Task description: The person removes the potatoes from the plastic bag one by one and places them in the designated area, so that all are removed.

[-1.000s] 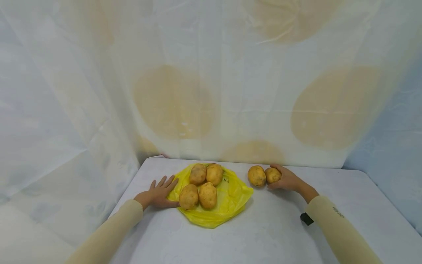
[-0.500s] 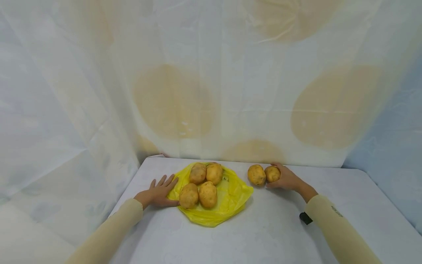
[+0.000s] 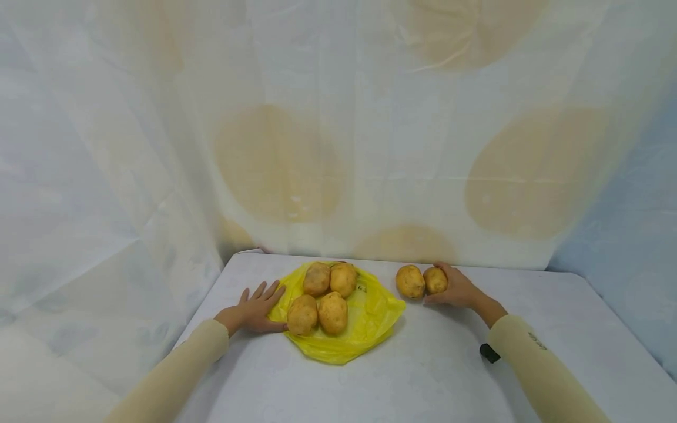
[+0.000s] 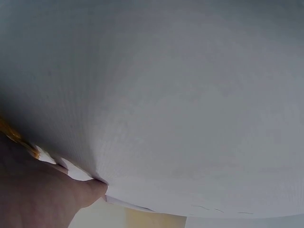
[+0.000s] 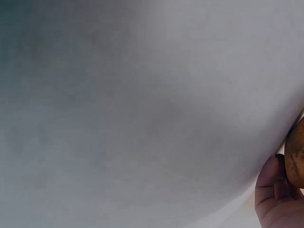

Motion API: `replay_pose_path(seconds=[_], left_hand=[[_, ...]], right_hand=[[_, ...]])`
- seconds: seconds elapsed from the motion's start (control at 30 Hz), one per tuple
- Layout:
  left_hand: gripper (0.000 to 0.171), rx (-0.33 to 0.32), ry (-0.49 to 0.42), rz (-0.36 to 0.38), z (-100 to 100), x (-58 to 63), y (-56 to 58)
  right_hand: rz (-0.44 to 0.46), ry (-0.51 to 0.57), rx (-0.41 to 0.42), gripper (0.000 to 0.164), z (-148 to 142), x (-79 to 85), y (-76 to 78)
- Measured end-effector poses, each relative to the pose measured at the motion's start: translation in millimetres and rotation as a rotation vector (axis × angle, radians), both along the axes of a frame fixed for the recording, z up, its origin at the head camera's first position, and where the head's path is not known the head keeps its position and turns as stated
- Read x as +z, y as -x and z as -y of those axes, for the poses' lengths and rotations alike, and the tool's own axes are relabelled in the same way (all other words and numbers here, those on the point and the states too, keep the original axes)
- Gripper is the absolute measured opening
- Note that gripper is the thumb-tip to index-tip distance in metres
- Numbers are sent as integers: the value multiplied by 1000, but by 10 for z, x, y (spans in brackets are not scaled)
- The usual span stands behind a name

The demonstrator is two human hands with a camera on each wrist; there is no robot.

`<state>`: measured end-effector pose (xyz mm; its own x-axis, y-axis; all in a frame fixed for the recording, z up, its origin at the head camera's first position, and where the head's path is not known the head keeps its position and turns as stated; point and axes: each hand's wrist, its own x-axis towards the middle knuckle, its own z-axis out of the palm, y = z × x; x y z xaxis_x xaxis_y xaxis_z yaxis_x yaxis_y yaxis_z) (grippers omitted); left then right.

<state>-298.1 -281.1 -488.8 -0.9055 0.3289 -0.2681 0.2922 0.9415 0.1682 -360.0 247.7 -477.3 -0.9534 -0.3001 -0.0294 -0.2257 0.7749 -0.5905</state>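
Observation:
My right hand (image 3: 464,291) holds a small potato (image 3: 436,281) on the table, fingers behind it and thumb along its near side. In the right wrist view the curled fingers (image 5: 278,190) meet the potato (image 5: 297,154) at the right edge. Just left of it lies a larger potato (image 3: 410,282), close beside it. Spread flat on the table is a yellow plastic bag (image 3: 372,320) with several potatoes (image 3: 333,313) on it. At the bag's left edge my left hand (image 3: 257,312) rests with fingers spread, its thumb next to the nearest potato. The left wrist view shows part of that hand (image 4: 42,190).
A white cloth covers the table (image 3: 423,376). Behind stands a pale curtain (image 3: 396,147) with tan circles, close to the table's far edge. A small black object (image 3: 489,353) shows beside the right sleeve.
My right thumb has moved slightly left along the near side of the small potato. The left hand, the bag and its potatoes have stayed in place.

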Motion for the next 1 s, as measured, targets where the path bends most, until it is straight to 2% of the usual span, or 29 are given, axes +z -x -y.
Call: replay_pose_path(seconds=[0.17, 0.37, 0.5, 0.67, 0.77, 1.0], left_hand=[[112, 14, 9, -9, 50, -100, 55], [112, 4, 6, 7, -6, 13, 6], [113, 1, 4, 13, -9, 14, 3], [115, 6, 16, 7, 25, -67, 49], [116, 3, 1, 3, 29, -74, 50], [117, -4, -1, 15, 23, -39, 35]], right_hand=[[-16, -9, 4, 115, -6, -15, -10], [-6, -21, 8, 114, -5, 37, -46], [25, -1, -17, 105, -13, 102, -43], [6, 30, -61, 92, -79, 191, -44], [-57, -15, -87, 92, -137, 194, -53], [-254, -195, -124, 86, -292, 140, -90]])
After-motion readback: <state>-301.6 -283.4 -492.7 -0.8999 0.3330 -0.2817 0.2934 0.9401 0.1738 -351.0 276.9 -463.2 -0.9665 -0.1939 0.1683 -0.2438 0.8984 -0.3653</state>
